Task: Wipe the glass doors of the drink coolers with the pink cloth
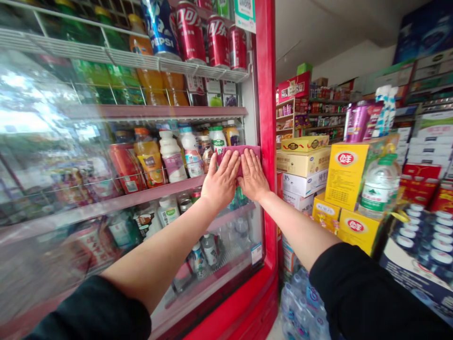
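Both my hands press a folded pink cloth [256, 152] flat to the glass door [226, 222] of a red-framed drinks fridge, close to the door's right edge. My left hand [222, 179] lies on the cloth's left part, its fingers stretched upward and thumb apart. Beside it, touching it, my right hand [252, 174] rests flat on the right part, fingers extended. Neither hand is closed around the cloth; most of it is hidden beneath them. Behind the glass stand a white-and-pink bottle [172, 156], an orange-capped juice bottle [149, 158] and red cans [190, 33] on shelves.
The red door frame [267, 118] runs just right of my hands. Stacked yellow cartons [345, 174] stand farther right, with a large water bottle [378, 186] on them. Wrapped water bottles [302, 307] lie low by the fridge. Reflections blur the glass on the left.
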Demonstrator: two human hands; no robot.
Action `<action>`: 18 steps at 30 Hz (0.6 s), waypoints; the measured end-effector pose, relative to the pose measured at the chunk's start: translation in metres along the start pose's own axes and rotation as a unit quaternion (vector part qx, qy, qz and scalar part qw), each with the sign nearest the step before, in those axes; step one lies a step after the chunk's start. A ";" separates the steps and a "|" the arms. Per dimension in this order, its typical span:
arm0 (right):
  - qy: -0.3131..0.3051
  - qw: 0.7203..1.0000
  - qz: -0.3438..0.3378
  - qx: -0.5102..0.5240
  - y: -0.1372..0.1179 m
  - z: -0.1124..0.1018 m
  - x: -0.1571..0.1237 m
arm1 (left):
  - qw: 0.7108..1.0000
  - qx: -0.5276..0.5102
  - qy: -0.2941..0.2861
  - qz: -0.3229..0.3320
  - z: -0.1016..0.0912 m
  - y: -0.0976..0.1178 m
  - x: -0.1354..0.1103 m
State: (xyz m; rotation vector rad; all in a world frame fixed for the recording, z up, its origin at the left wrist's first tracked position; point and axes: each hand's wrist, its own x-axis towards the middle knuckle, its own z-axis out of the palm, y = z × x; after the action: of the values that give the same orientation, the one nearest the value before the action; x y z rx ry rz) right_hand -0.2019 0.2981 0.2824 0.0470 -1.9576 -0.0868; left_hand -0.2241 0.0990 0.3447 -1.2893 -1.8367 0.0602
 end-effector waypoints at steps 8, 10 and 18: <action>0.096 0.994 0.057 -0.012 -0.019 0.022 -0.021 | 0.999 0.010 -0.011 0.033 0.003 0.002 -0.002; 0.107 0.991 0.074 -0.010 -0.031 0.026 -0.025 | 0.999 0.013 -0.016 0.043 0.001 -0.002 -0.008; 0.089 0.994 0.065 0.013 -0.085 0.031 -0.033 | 0.999 0.034 -0.012 0.035 -0.011 -0.025 -0.061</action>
State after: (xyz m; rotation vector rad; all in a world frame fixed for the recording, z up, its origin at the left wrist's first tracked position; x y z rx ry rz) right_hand -0.2189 0.2170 0.2330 -0.0538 -1.7786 0.0284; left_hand -0.2295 0.0347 0.3261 -1.3102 -1.7937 0.1762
